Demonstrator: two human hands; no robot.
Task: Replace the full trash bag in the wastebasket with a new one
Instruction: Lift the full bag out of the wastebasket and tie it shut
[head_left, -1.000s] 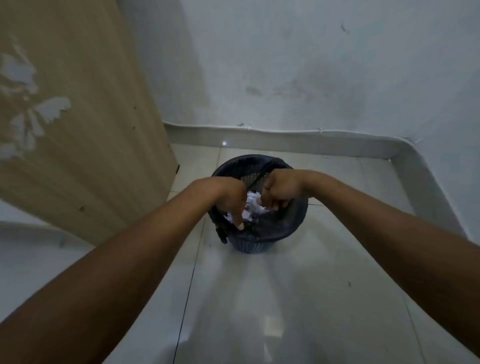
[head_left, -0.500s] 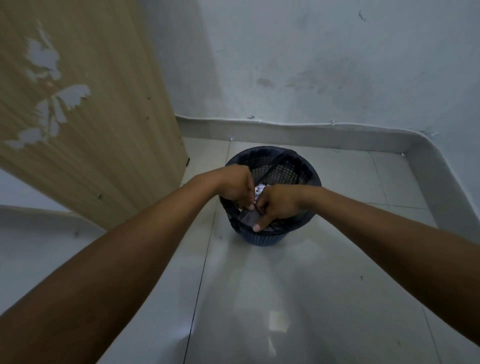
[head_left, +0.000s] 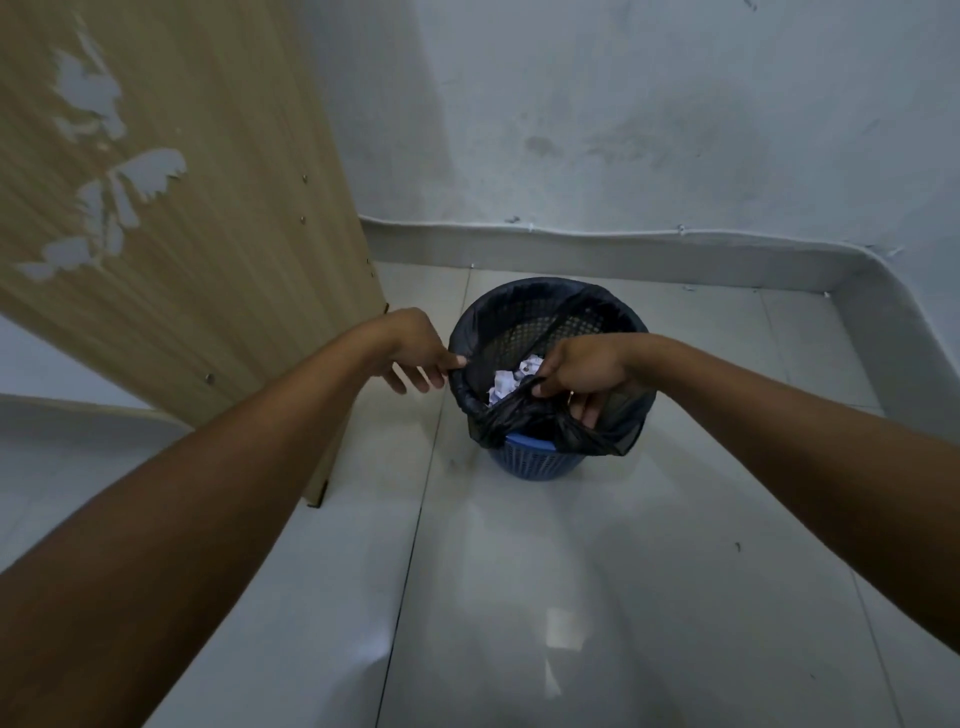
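Black trash bag rim pinched by left hand, near edge gripped under right hand

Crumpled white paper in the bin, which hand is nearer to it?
Right. The right hand grips bunched trash bag just beside the crumpled paper; the left hand pinches the bag at the wastebasket's left rim.

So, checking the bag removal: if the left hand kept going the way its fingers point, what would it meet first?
Probably the black bag at the wastebasket rim; the left hand already pinches it there.
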